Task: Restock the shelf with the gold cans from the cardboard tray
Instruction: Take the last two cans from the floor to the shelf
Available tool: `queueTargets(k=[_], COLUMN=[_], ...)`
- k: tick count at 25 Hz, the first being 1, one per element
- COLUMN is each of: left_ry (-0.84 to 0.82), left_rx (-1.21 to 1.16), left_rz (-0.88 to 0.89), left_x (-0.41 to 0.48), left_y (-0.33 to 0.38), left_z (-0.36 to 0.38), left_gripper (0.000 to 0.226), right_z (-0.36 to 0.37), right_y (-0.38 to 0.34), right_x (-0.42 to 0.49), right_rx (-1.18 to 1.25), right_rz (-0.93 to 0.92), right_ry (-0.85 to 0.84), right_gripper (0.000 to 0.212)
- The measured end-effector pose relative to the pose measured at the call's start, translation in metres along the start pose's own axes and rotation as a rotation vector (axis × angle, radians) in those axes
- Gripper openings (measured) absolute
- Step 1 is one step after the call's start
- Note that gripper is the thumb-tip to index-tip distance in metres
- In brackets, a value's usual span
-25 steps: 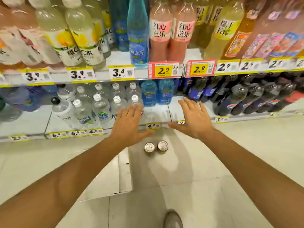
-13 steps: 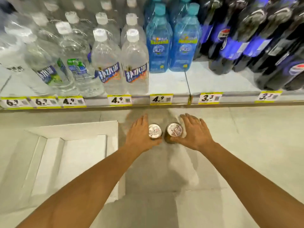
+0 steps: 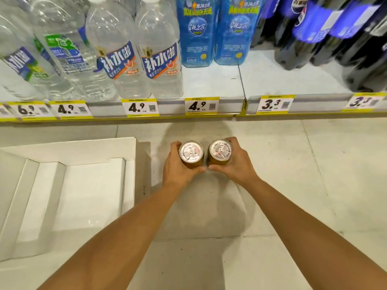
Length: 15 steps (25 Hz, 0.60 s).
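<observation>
Two gold cans with silver pull-tab lids stand upright side by side over the pale floor tiles, just below the shelf's front edge. My left hand is wrapped around the left gold can. My right hand is wrapped around the right gold can. The white cardboard tray lies on the floor to the left of my hands; no cans show inside it. The bottom shelf has a bare patch in front of the blue bottles.
Clear water bottles fill the shelf's left, blue bottles its middle, dark cola bottles its right. Yellow price tags line the shelf edge. Open floor tiles lie to the right.
The view dropped from the upper shelves toward the floor. Both hands went down to the two cans and closed around them.
</observation>
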<state>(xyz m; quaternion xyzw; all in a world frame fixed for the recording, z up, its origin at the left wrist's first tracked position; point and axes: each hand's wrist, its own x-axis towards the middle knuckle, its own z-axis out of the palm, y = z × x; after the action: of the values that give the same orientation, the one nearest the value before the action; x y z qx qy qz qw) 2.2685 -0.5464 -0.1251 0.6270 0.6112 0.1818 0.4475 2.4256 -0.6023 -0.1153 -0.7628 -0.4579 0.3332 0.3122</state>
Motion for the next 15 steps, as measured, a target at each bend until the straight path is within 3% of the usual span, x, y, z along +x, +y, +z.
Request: queueTargets(k=[4, 8, 15], left_ry=[0.005, 0.043, -0.005], left_rx=[-0.061, -0.136, -0.251], left_rz=[0.034, 0.087, 0.223], left_x=[-0.002, -0.006, -0.068], left_y=[0.002, 0.026, 0.176], left_z=[0.002, -0.016, -0.142], left_gripper=[0.07, 0.067, 0.058], right_z=[0.001, -0.02, -0.142], right_y=[-0.001, -0.023, -0.187], right_x=[0.0, -0.008, -0.053], right_rx=[-0.004, -0.043, 0.061], right_rz=[-0.002, -0.022, -0.034], right_ry=[0.022, 0.09, 0.198], right_gripper=[0.07, 0.072, 0.058])
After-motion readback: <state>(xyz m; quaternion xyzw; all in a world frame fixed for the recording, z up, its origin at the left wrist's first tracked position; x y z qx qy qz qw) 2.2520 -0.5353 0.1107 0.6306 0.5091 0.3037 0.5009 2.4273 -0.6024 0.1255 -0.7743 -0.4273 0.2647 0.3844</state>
